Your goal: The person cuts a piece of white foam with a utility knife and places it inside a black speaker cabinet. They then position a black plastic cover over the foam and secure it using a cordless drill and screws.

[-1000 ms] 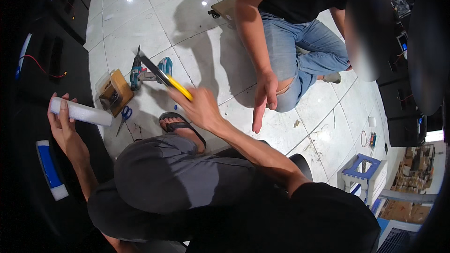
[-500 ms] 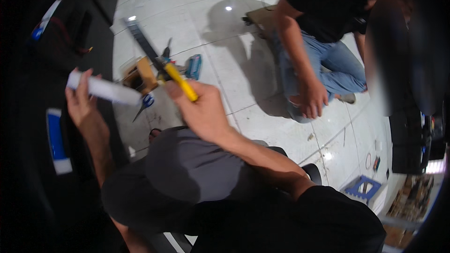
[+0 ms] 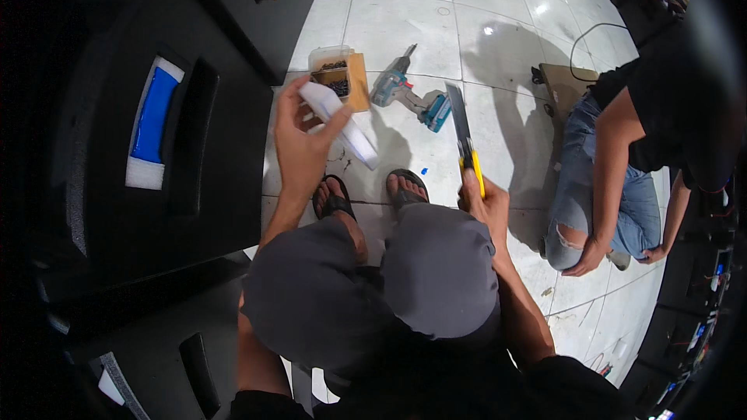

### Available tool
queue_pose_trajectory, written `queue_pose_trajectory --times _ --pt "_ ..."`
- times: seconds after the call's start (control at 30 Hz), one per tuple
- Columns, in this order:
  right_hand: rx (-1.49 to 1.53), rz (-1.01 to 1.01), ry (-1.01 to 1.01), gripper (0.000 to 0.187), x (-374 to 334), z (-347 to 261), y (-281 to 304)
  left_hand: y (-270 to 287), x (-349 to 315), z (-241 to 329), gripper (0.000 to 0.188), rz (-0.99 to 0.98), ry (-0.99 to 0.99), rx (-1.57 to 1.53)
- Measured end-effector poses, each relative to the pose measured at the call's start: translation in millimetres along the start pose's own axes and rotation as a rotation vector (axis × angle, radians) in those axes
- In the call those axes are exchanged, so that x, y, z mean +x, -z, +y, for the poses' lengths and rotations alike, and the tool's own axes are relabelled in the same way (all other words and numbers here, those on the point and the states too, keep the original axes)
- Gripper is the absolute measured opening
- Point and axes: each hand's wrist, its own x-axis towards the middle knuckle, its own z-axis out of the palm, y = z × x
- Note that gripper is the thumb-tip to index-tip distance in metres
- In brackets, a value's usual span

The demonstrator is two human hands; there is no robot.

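My left hand (image 3: 302,136) grips a white foam strip (image 3: 340,126) between thumb and fingers, in front of the black cabinet. Out to the right, above my knee, my right hand (image 3: 486,206) is closed around the yellow handle of a utility knife (image 3: 470,162). The knife's long dark blade is extended and points up, away from me. Strip and knife are well apart. Beyond the strip, on the floor, stands a box of dark screws (image 3: 334,78). Beside it lies a teal cordless drill (image 3: 408,97).
A black cabinet (image 3: 226,120) fills the left side, with a blue piece padded in white foam (image 3: 156,120) on it. At the right a person in jeans (image 3: 603,210) kneels on the tiled floor, near a wooden dolly (image 3: 564,89). A cable (image 3: 595,27) lies behind.
The knife has swung right, away from the white foam strip, and now points upward. My left hand has turned the strip more steeply. My view has shifted, showing both feet and the drill more fully.
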Motion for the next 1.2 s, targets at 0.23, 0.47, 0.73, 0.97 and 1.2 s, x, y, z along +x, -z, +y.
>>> queue_pose_trajectory --times 0.23,0.47,0.73,0.97,1.2 --pt "-0.114 0.019 -0.086 0.044 5 32 6 -28 -7 -78 0.089 -0.14 -0.08 0.048" --pt "-0.281 -0.147 -0.107 0.041 37 45 -14 -49 -15 -139 0.092 -0.183 -0.1 0.38" --pt "-0.328 -0.091 -0.04 0.022 16 74 14 -72 -19 -160 0.094 -0.225 0.128 0.357" --pt "-0.383 -0.039 0.132 0.013 -4 86 15 -68 -31 -141 0.093 -0.243 0.153 0.411" --pt "-0.279 0.023 0.112 0.022 -14 92 7 -37 -46 -136 0.089 -0.23 -0.005 0.507"
